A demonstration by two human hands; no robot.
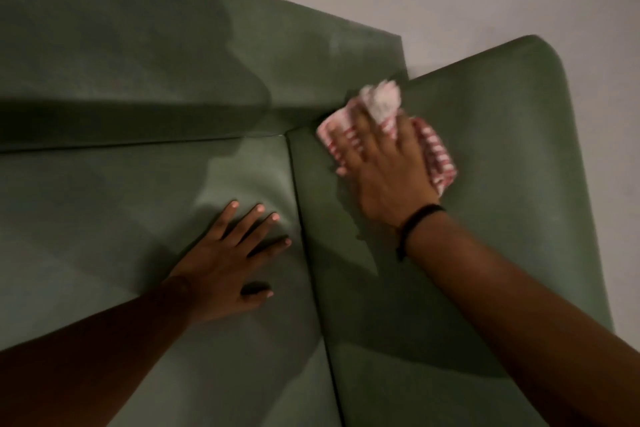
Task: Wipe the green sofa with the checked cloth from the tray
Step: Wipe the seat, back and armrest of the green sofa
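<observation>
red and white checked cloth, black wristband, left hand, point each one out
red and white checked cloth (437, 154), head view, on the striped fold right of the knuckles
black wristband (417, 217), head view, on the band across the right wrist
left hand (227, 260), head view, on the back of the hand

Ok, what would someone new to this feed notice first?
The red-and-white checked cloth stands out, bunched under the right hand on the green sofa's armrest, near the back corner. Next, the left hand lies flat with fingers spread on the green seat cushion, beside the seam.
</observation>
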